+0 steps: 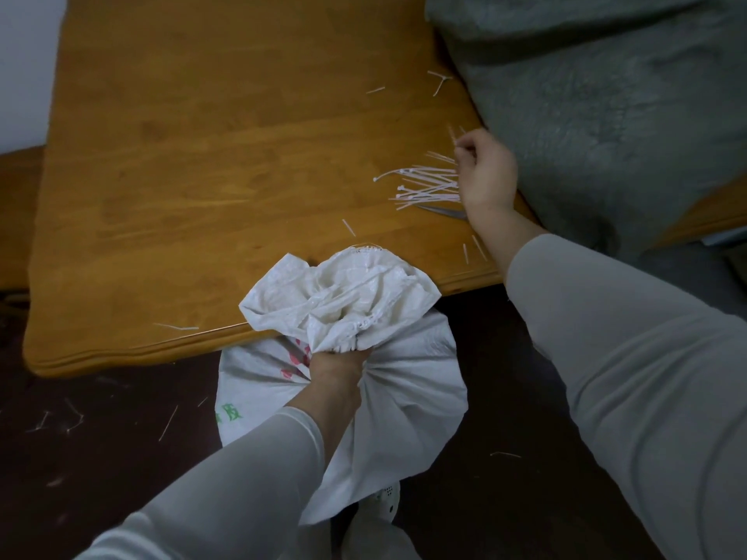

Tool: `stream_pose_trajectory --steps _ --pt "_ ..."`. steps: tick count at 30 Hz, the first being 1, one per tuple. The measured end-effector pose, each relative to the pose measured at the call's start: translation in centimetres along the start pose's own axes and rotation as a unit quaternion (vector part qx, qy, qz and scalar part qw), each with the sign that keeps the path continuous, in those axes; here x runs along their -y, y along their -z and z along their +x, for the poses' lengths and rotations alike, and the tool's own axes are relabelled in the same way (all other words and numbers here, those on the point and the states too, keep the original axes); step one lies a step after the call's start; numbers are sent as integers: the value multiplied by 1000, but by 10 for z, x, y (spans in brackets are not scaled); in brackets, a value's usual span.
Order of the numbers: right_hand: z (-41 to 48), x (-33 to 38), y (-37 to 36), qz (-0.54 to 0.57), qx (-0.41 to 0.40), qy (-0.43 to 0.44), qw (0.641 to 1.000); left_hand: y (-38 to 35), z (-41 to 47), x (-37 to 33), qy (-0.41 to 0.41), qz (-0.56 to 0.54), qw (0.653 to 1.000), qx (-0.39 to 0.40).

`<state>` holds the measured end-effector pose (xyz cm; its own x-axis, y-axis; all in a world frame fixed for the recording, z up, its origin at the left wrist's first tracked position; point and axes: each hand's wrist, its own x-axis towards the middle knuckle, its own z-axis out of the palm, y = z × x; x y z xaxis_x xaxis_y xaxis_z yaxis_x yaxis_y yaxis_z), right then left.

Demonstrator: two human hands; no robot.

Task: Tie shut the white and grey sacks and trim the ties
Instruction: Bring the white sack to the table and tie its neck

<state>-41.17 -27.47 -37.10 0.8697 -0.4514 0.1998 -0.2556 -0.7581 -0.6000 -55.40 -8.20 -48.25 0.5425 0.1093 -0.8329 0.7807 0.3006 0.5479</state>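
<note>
white sack [364,402]: stands on the floor [101,398] against the near edge of the counter [202,155]; its gathered mouth flops up over that edge.
left hand [337,363]: my fist is wrapped tight round the sack's bunched neck, just under the loose frill.
right hand [487,171]: out at the zip ties [424,185], fingers curled, fingertips pinching what looks like one tie; it's blurred there.
sack feel: thin woven plastic, soft and crinkly, probably slick. The body looks full, so I'd guess some weight. Not fragile.
where to hold: the neck, right where my left hand is; the tie should go in the narrow band just above the fist, below the frill.
tie feel: light, springy, thin, hard to single out from a pile.
grey sack [606,95]: lies on the counter at far right, soft and slumped, big; mouth not in view.
scissors [446,212]: blade tip shows under the ties, the rest is hidden by my right wrist.
count sacks: 1 white, 1 grey.
count scissors: 1.
count ties: one loose pile, a dozen or more, overlapped, no exact count.
count offcuts [348,227]: about seven on the counter, several more on the floor.
</note>
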Motion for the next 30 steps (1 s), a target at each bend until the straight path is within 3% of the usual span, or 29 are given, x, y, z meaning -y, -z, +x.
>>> stream_pose_trajectory --steps 5,8,10,12,16,20,25,28,30 --pt "-28 2 35 119 -104 -84 984 6 -5 1 -25 7 1000 14" --pt "-77 -18 44 107 -88 -126 982 9 -18 -3 -32 100 994 -8" --pt "-122 -40 33 129 -33 -173 976 10 -28 -4 -46 88 995 9" --pt "-169 -55 18 199 34 -260 944 12 -33 -3 -69 78 994 34" --pt "-237 -50 -11 282 168 -448 832 23 -36 0 -132 228 964 32" --pt "-249 -38 -38 285 239 -432 822 28 -34 -1 -144 301 941 50" --pt "-242 -33 -64 281 190 -428 838 33 -32 -8 -152 392 905 70" --pt "-239 -29 -68 217 289 -333 871 35 -32 -13 -166 395 898 95" --pt "-237 -26 -66 190 345 -300 869 35 -34 -16 -156 401 897 98"
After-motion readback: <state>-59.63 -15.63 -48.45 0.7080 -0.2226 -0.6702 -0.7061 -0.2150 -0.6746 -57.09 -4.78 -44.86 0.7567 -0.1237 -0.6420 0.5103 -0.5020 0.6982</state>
